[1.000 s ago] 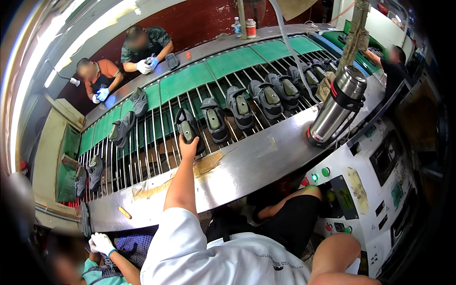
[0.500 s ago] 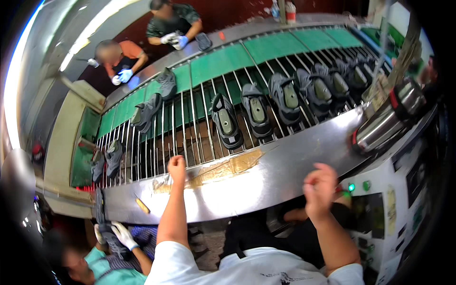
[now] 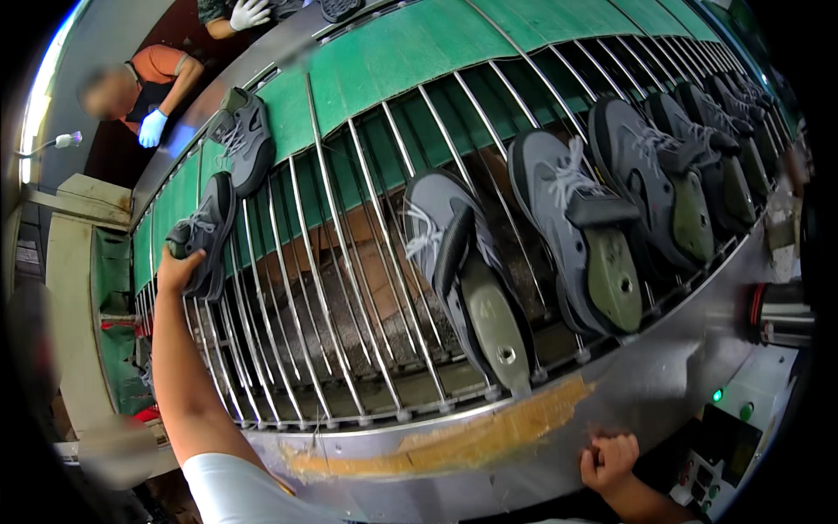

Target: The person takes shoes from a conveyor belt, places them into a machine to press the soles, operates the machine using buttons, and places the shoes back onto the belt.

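My left hand reaches out to the far left, its fingers closed round the heel end of a dark grey sneaker on the metal rods. Another grey sneaker lies just beyond it, partly over the green sheet. My right hand hangs low at the right by the steel edge, fingers curled with nothing seen in them. Nearest to me on the rods is a grey sneaker with white laces and an olive-green shoe last in it. To its right stands a similar sneaker.
Several more sneakers on lasts line the rods at the right. A steel ledge with brown tape borders the near side. A steel flask and a control box stand right. Co-workers' gloved hands show across the conveyor.
My left hand has moved forward and left onto a sneaker and closed round it. My right hand has dropped and curled. The view has shifted closer to the rods.
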Demonstrator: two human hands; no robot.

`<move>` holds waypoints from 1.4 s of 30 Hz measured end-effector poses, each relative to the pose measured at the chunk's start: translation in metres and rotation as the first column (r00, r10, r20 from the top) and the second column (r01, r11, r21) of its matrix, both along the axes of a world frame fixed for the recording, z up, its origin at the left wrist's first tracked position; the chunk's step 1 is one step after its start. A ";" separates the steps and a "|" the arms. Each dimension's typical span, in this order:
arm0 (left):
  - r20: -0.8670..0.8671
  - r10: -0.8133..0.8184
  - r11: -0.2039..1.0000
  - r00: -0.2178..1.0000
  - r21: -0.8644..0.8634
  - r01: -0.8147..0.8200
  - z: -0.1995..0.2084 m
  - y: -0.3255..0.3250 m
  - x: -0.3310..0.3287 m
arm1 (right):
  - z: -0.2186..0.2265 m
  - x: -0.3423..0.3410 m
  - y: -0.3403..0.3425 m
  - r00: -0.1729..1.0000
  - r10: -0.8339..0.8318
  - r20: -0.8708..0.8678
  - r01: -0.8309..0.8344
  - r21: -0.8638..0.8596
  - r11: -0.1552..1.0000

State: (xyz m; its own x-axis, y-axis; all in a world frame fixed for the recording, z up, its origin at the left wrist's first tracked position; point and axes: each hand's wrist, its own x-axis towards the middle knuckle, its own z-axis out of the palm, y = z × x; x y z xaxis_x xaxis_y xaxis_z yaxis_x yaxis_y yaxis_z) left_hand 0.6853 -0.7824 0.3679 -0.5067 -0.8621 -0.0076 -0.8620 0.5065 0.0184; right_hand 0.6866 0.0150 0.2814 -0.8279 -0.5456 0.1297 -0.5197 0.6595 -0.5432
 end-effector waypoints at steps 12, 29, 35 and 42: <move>0.361 0.081 0.925 0.929 -0.374 0.064 0.017 0.126 0.007 | 0.015 -0.003 -0.010 1.000 0.001 0.004 -0.001 -0.024 1.000; -0.522 0.475 0.711 0.708 0.702 0.041 -0.042 0.173 0.163 | 0.013 0.011 0.005 1.000 -0.016 -0.024 0.012 -0.152 0.988; -0.702 0.563 0.604 0.437 0.710 0.363 -0.042 0.213 0.195 | 0.002 0.013 0.015 1.000 -0.012 0.016 0.016 -0.297 0.955; -0.546 0.803 0.374 0.241 0.775 0.509 -0.036 0.403 0.241 | 0.059 0.053 0.052 0.813 0.196 0.547 0.153 -0.527 0.836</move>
